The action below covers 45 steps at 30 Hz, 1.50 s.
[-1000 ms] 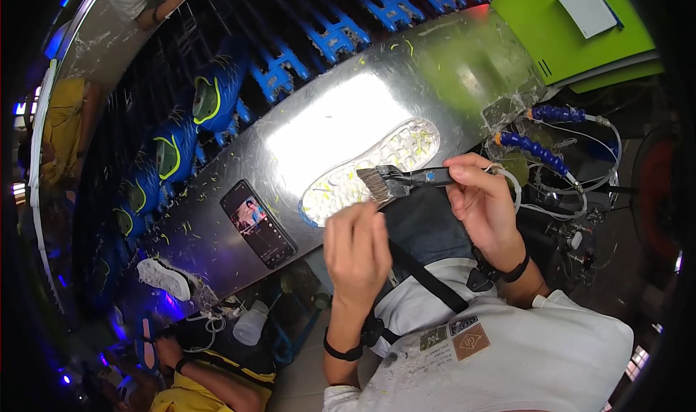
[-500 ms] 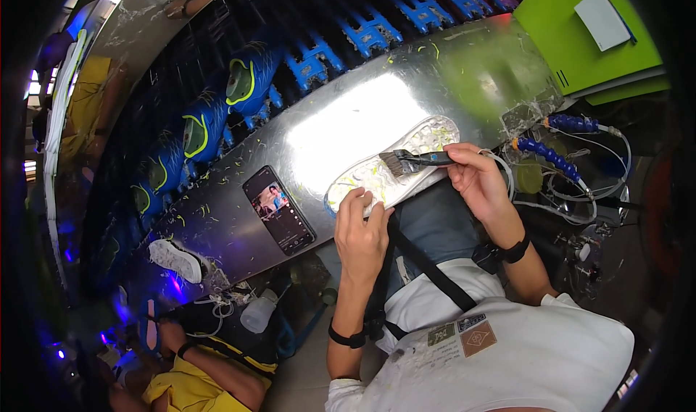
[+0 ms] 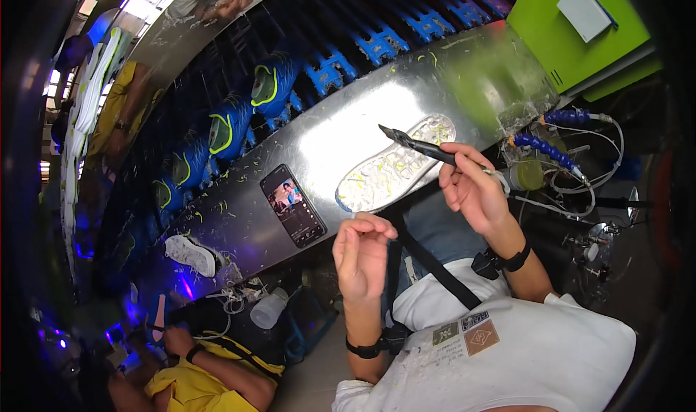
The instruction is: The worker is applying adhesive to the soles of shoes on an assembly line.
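Observation:
A white shoe sole (image 3: 373,179), flecked with yellow-green bits, lies on the metal table (image 3: 254,252) in front of me. My right hand (image 3: 480,194) grips a dark-handled brush (image 3: 424,148) between thumb and fingers, held edge-on above the sole. The brush's bristles look clear of the sole's surface. My left hand (image 3: 365,260) is off the sole, just at the table's near edge. Its fingers bend loosely with the palm showing, and nothing is visible in it.
A phone (image 3: 293,205) lies left of the sole, and a second sole (image 3: 190,256) farther left. Blue shoes (image 3: 227,129) ride a conveyor (image 3: 382,44) behind the table. Blue flexible hoses (image 3: 536,150) and a green cabinet (image 3: 598,31) are rightward. A person in yellow (image 3: 217,376) works at lower left.
My left hand has let go of the sole and drawn back toward me. The brush has lifted from the sole and turned edge-on. The blue shoes have shifted right in view.

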Tool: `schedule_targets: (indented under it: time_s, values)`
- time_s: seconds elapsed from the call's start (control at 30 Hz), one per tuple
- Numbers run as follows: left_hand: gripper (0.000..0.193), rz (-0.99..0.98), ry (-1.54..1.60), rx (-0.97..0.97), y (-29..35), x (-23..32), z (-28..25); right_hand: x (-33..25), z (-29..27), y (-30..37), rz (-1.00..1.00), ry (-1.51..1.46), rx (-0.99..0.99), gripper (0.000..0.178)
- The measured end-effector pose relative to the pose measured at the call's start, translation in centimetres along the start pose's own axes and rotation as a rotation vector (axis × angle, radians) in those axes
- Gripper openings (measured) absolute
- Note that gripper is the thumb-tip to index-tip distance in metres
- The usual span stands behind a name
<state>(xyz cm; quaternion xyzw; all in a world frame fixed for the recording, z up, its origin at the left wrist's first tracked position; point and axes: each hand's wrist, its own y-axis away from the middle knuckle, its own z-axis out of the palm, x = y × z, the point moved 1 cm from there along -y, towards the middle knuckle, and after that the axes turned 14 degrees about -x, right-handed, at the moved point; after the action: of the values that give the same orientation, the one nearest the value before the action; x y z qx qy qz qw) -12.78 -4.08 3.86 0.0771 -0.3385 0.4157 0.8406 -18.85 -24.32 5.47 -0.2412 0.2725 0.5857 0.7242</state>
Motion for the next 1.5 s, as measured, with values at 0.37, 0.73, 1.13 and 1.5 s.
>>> schedule_targets:
  time_s: [0.37,0.73,1.13,1.5]
  values:
    - [0.033,0.035,-0.059,-0.117,3.6,-0.2,4.5,0.0,8.1,3.5,-0.133,0.741,-0.221,0.036]
    - [0.02,0.238,-1.174,-0.197,7.0,1.4,6.8,-1.7,7.7,7.1,0.186,0.377,-0.177,0.035]
    - [0.009,0.254,-1.35,-0.191,7.6,2.3,9.2,-2.0,6.6,9.6,0.119,0.27,-0.045,0.027]
    - [0.021,0.573,-1.87,0.219,-5.4,18.8,6.0,-3.9,3.0,4.8,-0.123,0.149,0.134,0.08]
